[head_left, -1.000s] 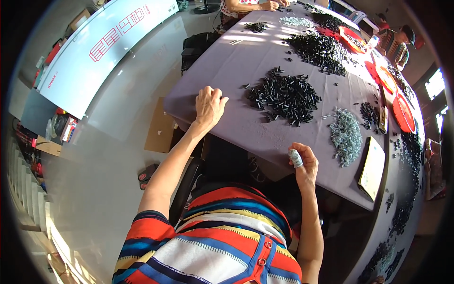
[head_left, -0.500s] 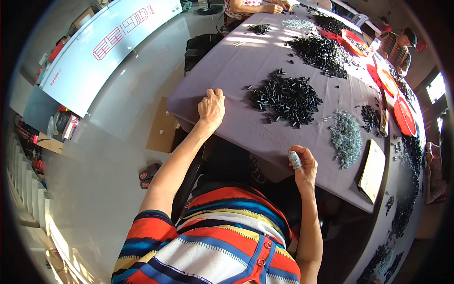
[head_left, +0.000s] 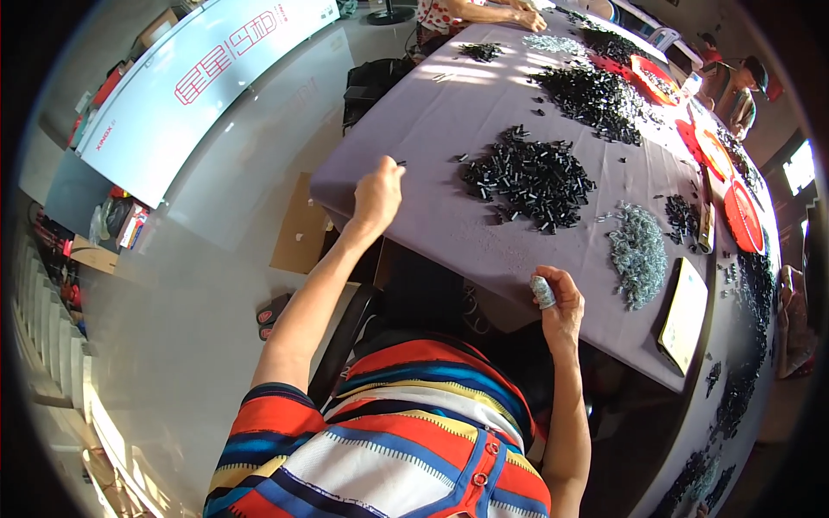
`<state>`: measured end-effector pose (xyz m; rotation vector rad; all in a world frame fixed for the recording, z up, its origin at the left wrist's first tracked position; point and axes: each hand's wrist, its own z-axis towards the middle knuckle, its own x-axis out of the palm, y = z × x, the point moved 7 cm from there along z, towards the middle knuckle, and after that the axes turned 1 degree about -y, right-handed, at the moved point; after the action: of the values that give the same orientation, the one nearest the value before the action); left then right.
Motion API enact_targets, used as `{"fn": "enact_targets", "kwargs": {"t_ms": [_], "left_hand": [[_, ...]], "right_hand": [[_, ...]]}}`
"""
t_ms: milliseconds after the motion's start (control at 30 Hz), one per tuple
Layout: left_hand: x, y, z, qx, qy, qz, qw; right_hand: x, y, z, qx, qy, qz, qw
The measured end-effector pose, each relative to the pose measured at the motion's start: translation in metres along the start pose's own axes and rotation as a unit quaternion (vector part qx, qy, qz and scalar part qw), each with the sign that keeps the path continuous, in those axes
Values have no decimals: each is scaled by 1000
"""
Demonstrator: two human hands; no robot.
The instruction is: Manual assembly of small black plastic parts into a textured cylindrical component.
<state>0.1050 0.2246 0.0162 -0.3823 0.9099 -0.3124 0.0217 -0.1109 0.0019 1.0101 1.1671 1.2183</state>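
Over the near left corner of the table, my left hand [head_left: 377, 198] is closed, with a small black tube-shaped piece [head_left: 401, 163] at its fingertips. By the table's near edge, my right hand [head_left: 563, 306] has its fingers curled together; anything inside them is hidden. A pale wrapping [head_left: 542, 292] covers one digit of that hand. Beyond and between my hands lies a pile of small black tube-shaped pieces [head_left: 531, 177]. Right of it sits a heap of small clear, greyish pieces [head_left: 639, 259].
The mauve-covered table [head_left: 432, 129] carries a phone-like flat slab [head_left: 682, 315] near its right edge. More black pieces [head_left: 591, 95] and red baskets [head_left: 743, 216] lie farther off. A co-worker's hand [head_left: 528, 19] works at the far end; another person [head_left: 738, 95] is at right.
My left hand has turned at the wrist, and a black piece now shows at its fingertips. The right hand stays almost the same. The whole view has shifted slightly.
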Motion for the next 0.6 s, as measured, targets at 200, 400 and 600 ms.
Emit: {"fn": "enact_targets", "kwargs": {"t_ms": [200, 400, 600], "left_hand": [[-61, 123, -37, -332, -151, -353, 862], [-21, 247, -99, -326, -98, -57, 938], [9, 228, -82, -293, 7, 58, 954]], "right_hand": [[-3, -3, 1, -18, 9, -41, 999], [2, -4, 2, -23, 0, -60, 998], [6, 3, 1, -19, -19, -86, 996]]}}
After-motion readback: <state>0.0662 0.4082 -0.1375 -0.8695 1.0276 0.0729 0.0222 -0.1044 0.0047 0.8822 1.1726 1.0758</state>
